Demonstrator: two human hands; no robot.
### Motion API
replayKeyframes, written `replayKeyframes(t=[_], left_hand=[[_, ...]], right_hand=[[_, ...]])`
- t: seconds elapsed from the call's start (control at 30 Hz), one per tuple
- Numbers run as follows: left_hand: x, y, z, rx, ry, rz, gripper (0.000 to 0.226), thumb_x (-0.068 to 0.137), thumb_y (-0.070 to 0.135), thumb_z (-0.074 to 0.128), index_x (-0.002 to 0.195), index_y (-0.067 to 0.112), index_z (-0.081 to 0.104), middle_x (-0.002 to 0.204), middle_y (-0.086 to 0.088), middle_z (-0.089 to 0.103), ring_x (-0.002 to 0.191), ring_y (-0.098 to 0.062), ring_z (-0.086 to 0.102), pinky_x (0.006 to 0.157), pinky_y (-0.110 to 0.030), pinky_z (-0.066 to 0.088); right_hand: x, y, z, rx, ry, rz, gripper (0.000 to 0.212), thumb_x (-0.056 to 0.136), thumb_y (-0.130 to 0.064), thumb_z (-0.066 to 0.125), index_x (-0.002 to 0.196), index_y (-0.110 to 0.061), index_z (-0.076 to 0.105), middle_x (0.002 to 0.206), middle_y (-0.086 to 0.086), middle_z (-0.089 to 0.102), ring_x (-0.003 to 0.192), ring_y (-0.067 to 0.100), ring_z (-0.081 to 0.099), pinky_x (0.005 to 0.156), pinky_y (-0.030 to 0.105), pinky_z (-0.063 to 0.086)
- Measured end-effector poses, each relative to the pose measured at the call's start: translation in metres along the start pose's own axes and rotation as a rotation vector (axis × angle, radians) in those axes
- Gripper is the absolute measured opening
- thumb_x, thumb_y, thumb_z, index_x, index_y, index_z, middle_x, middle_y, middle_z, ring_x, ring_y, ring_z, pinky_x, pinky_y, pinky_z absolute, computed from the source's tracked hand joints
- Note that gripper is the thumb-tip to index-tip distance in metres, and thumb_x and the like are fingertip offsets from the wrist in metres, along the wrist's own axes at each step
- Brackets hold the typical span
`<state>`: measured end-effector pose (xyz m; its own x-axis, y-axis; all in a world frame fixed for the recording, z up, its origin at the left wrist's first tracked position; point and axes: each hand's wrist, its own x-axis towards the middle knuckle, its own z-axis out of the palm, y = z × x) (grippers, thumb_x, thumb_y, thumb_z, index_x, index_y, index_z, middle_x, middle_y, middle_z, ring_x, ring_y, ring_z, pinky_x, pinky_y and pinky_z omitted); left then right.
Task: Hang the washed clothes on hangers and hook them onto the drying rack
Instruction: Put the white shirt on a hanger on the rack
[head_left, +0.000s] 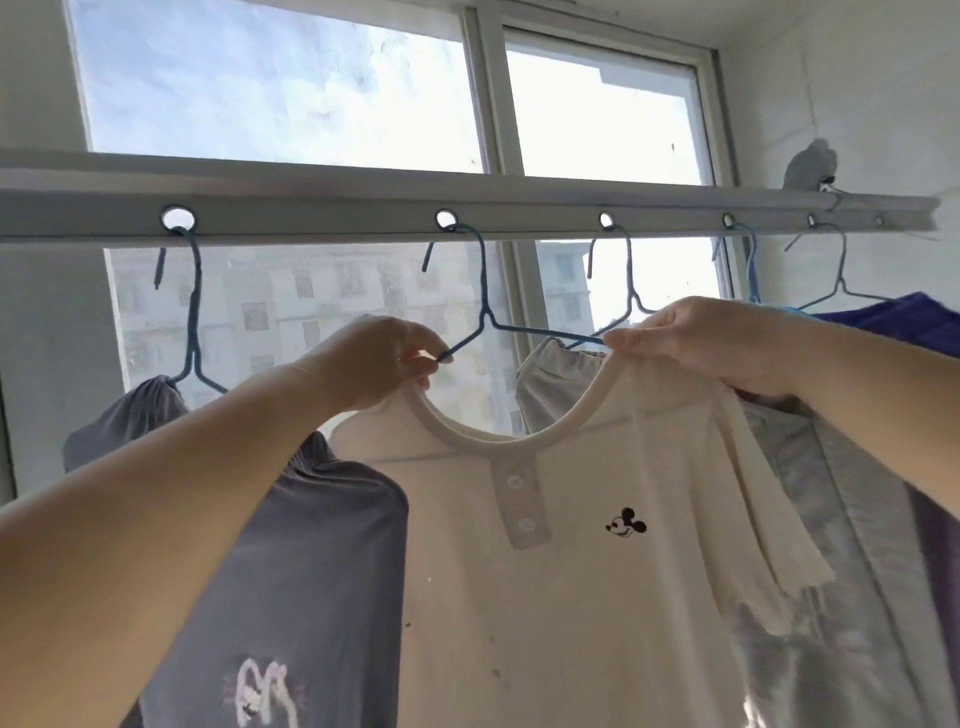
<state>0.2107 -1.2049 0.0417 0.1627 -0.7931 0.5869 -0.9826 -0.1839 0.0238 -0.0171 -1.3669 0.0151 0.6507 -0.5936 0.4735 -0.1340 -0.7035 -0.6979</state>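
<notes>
Your left hand (379, 358) and right hand (691, 343) each pinch the collar of the white shirt (545, 571), soft, limp, probably damp-heavy, so keep hold by the collar rim while seating it on the blue hanger (498, 325).

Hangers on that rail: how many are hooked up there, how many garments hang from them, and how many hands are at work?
Hangers hooked into the rail: 5, for example the blue hanger being dressed
Garments: 5, among them the white top and grey top; overlapping cloth at the right makes this uncertain
Hands: 2, left hand and right hand
Total: 12
</notes>
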Motion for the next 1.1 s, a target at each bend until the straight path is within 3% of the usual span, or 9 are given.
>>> replayKeyframes(t=[0.13, 0.2, 0.3, 0.4, 0.53, 0.63, 0.7, 0.9, 1.1], left_hand=[[-0.001, -0.004, -0.002, 0.114, -0.01, 0.013, 0.015, 0.092, 0.022, 0.051, 0.1, 0.022, 0.064, 0.085, 0.003, 0.069, 0.082, -0.014, 0.06, 0.074, -0.024, 0.037], [-0.001, -0.007, -0.002, 0.188, -0.019, 0.025, 0.016, 0.093, 0.021, 0.049, 0.101, 0.019, 0.063, 0.085, 0.002, 0.067, 0.081, -0.014, 0.058, 0.074, -0.023, 0.037], [-0.002, -0.016, -0.001, 0.253, 0.002, 0.034, 0.014, 0.093, 0.02, 0.049, 0.098, 0.02, 0.062, 0.087, -0.001, 0.066, 0.083, -0.018, 0.059, 0.077, -0.029, 0.045], [-0.002, -0.025, 0.0, 0.308, 0.025, 0.045, 0.012, 0.092, 0.021, 0.05, 0.098, 0.02, 0.06, 0.088, -0.004, 0.066, 0.081, -0.02, 0.059, 0.077, -0.034, 0.05], [-0.004, -0.03, -0.001, 0.337, 0.042, 0.056, 0.013, 0.092, 0.021, 0.05, 0.099, 0.019, 0.061, 0.087, -0.004, 0.067, 0.08, -0.02, 0.059, 0.074, -0.035, 0.049], [-0.007, -0.031, -0.002, 0.322, 0.046, 0.039, 0.013, 0.092, 0.021, 0.049, 0.098, 0.019, 0.061, 0.086, -0.004, 0.066, 0.08, -0.021, 0.058, 0.072, -0.033, 0.046], [-0.009, -0.032, -0.003, 0.321, 0.052, 0.025, 0.013, 0.093, 0.022, 0.049, 0.098, 0.021, 0.061, 0.086, -0.003, 0.065, 0.08, -0.02, 0.056, 0.07, -0.03, 0.043], [-0.013, -0.032, -0.006, 0.291, 0.089, 0.02, 0.017, 0.092, 0.022, 0.05, 0.103, 0.022, 0.064, 0.088, -0.004, 0.068, 0.082, -0.021, 0.06, 0.075, -0.034, 0.048], [-0.016, -0.026, -0.004, 0.307, 0.15, 0.024, 0.022, 0.092, 0.024, 0.051, 0.11, 0.022, 0.064, 0.098, -0.005, 0.069, 0.088, -0.022, 0.061, 0.079, -0.037, 0.05]], right_hand=[[0.0, 0.001, 0.001, 0.206, -0.119, 0.053, 0.025, 0.066, -0.033, 0.071, 0.075, -0.01, 0.074, 0.078, 0.011, 0.073, 0.066, 0.02, 0.068, 0.068, 0.03, 0.057], [0.005, 0.001, 0.006, 0.134, -0.025, 0.027, 0.026, 0.065, -0.034, 0.074, 0.079, -0.012, 0.075, 0.082, 0.011, 0.073, 0.073, 0.023, 0.066, 0.075, 0.033, 0.055], [0.014, -0.004, 0.015, 0.018, 0.203, -0.021, 0.026, 0.077, -0.032, 0.072, 0.091, -0.011, 0.073, 0.082, 0.003, 0.069, 0.072, 0.019, 0.062, 0.068, 0.027, 0.051], [0.021, -0.015, 0.018, 0.036, 0.352, -0.166, 0.025, 0.082, -0.033, 0.066, 0.09, -0.01, 0.073, 0.091, 0.012, 0.071, 0.077, 0.022, 0.062, 0.068, 0.028, 0.048], [0.019, -0.029, 0.021, 0.064, 0.198, -0.229, 0.04, 0.082, -0.048, 0.059, 0.096, -0.013, 0.071, 0.102, 0.017, 0.069, 0.082, 0.017, 0.061, 0.075, 0.028, 0.045], [0.016, -0.028, 0.028, -0.089, 0.056, -0.127, 0.048, 0.079, -0.055, 0.057, 0.089, -0.01, 0.067, 0.087, 0.002, 0.069, 0.073, 0.013, 0.062, 0.067, 0.021, 0.046], [0.014, -0.023, 0.03, -0.147, 0.02, -0.091, 0.05, 0.077, -0.052, 0.063, 0.084, -0.003, 0.069, 0.077, 0.01, 0.064, 0.065, 0.017, 0.055, 0.066, 0.026, 0.046], [0.013, -0.016, 0.032, -0.106, 0.037, -0.082, 0.021, 0.072, -0.039, 0.074, 0.079, -0.019, 0.075, 0.084, 0.004, 0.073, 0.076, 0.016, 0.064, 0.081, 0.033, 0.054], [0.014, -0.016, 0.036, -0.241, 0.099, -0.127, 0.018, 0.078, -0.034, 0.07, 0.081, -0.017, 0.071, 0.071, -0.003, 0.064, 0.065, 0.012, 0.055, 0.059, 0.021, 0.044]])
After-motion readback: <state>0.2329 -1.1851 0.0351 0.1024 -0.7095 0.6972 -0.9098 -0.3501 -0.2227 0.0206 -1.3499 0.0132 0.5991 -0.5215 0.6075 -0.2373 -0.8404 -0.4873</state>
